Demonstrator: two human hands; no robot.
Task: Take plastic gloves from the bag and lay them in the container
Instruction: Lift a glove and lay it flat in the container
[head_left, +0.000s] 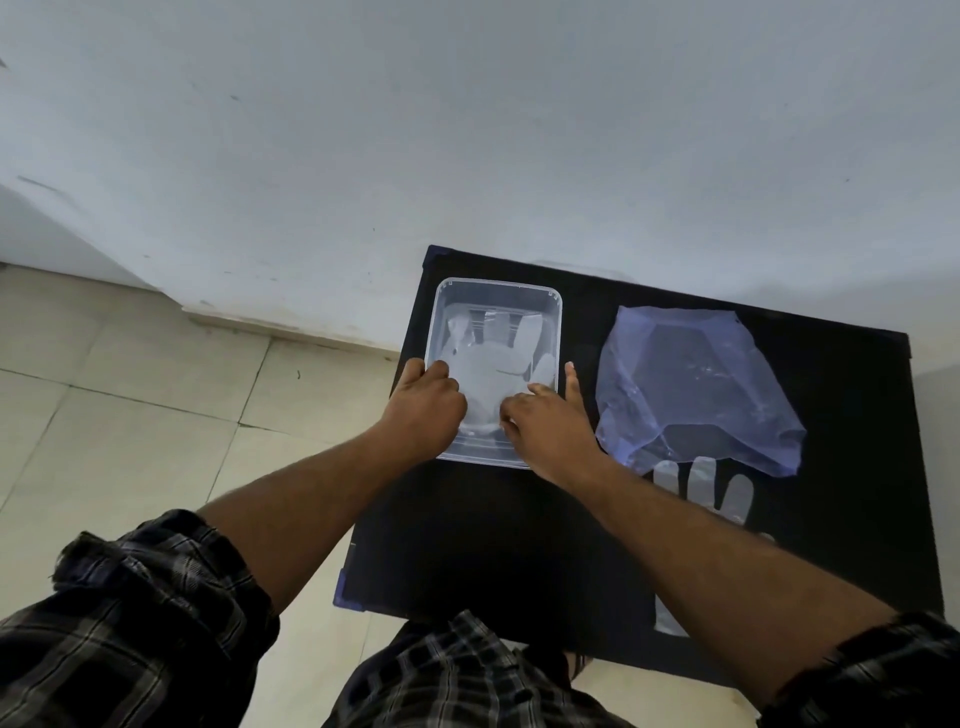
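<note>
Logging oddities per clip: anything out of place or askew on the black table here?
One clear glove lies on the black table outside the container, its fingers under the bag's near edge. Another glove lies in the container, both hands on it.

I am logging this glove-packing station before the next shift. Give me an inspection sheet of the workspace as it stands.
Surface: black table against a pale wall, its top mostly bare.
Job's things: clear container on the table's left part, a clear glove lying flat inside it; blue bag to its right, crumpled, mouth toward the person; a second glove on the table at the bag's mouth.
Clutter: nothing seen.
Hands: left hand at the container's left rim, fingers curled; right hand over its near right corner, fingertips on the glove inside. Whether either grips cannot be told.
Cables: nothing seen.
Surroundings: tiled floor to the left; plaid sleeves rolled up.
</note>
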